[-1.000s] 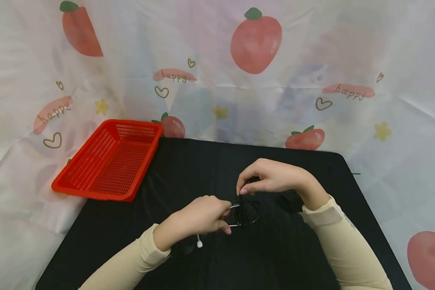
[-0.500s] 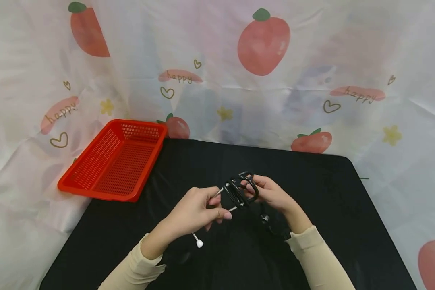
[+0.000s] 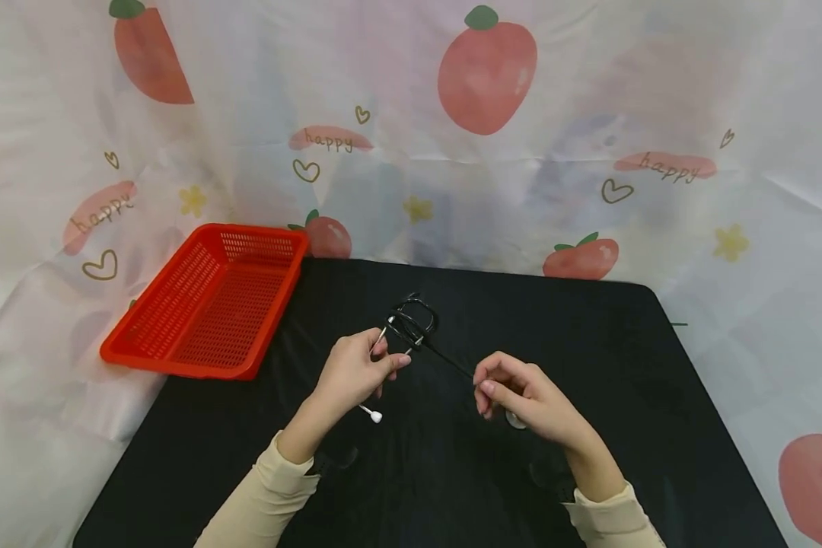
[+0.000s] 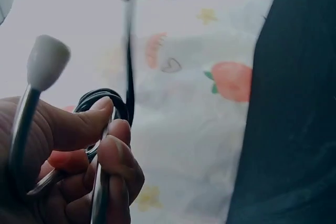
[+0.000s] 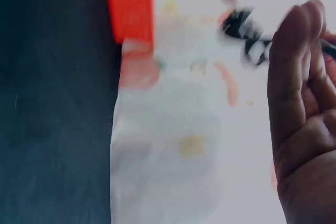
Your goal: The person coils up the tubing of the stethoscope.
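A stethoscope with coiled black tubing [image 3: 412, 321] is held between my two hands above the table. My left hand [image 3: 351, 371] grips its metal ear tubes [image 4: 100, 195], and one white eartip [image 3: 375, 416] pokes out below that hand. In the left wrist view the eartip [image 4: 48, 62] stands large beside the thumb. A straight length of tube [image 3: 450, 361] runs from the coil to my right hand [image 3: 530, 399], whose fingers pinch it. Partly hidden behind the right hand is a pale round disc [image 3: 516, 420], apparently the chest piece. The right wrist view is blurred.
A red plastic basket [image 3: 109, 352] with perforated sides stands at the table's back left. The table [image 3: 411, 479] has a black cover. Behind it hangs a pale cloth [image 3: 383, 68] printed with strawberries, hearts and lettering.
My left hand has moved up and slightly left with the stethoscope. My right hand has left the coil and moved down and right along the tubing, now stretched between the hands.
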Available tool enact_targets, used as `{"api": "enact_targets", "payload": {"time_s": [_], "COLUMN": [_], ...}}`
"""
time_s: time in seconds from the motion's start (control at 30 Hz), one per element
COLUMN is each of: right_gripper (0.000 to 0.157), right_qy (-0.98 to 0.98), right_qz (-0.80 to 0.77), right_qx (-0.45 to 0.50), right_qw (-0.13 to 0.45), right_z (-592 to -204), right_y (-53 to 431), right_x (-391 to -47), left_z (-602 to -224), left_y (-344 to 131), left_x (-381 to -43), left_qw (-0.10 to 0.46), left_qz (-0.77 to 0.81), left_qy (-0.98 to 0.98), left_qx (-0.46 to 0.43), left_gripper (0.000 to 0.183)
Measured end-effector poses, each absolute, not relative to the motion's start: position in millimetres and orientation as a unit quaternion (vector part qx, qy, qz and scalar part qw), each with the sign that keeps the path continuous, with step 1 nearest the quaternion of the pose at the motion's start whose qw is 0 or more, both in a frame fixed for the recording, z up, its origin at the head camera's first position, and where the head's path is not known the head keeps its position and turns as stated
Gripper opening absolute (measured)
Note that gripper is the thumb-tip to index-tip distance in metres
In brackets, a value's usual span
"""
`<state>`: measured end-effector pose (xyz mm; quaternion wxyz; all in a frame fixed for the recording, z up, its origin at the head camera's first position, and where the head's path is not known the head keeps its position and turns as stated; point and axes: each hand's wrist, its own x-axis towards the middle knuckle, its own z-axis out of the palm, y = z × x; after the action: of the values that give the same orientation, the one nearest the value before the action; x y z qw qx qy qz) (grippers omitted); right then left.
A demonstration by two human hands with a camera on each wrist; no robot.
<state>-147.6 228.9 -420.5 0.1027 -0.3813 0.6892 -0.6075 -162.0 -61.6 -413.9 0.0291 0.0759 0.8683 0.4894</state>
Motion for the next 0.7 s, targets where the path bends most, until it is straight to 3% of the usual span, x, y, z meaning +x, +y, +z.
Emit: {"api": "enact_targets", "payload": {"time_s": [0.2, 0.47, 0.7], "right_gripper": [0.029, 0.011, 0.009], "right_qy": [0.569, 0.707, 0.817], "right_qz": [-0.711, -0.682, -0.554], "right_qx": [-0.387, -0.167, -0.158], "right_qw": [0.143, -0.084, -0.042], "right_z": [-421.7, -431.5, -419.7], "right_y": [206.0, 181.0, 184.3], "right_x": [-141.2, -132.7, -134.6], "left_z": [-436.1, -447.3, -443.4], "left_y": [-41.4, -33.1, -35.0], "left_x": [-156.8, -141.9, -135.9], "left_qw": [-0.058, -0.174, -0.206], "left_qz": [0.36, 0.251, 0.236], "left_qy": [0.923, 0.941, 0.937], "left_qx": [0.123, 0.146, 0.153], "left_gripper": [0.042, 0.038, 0.037]}}
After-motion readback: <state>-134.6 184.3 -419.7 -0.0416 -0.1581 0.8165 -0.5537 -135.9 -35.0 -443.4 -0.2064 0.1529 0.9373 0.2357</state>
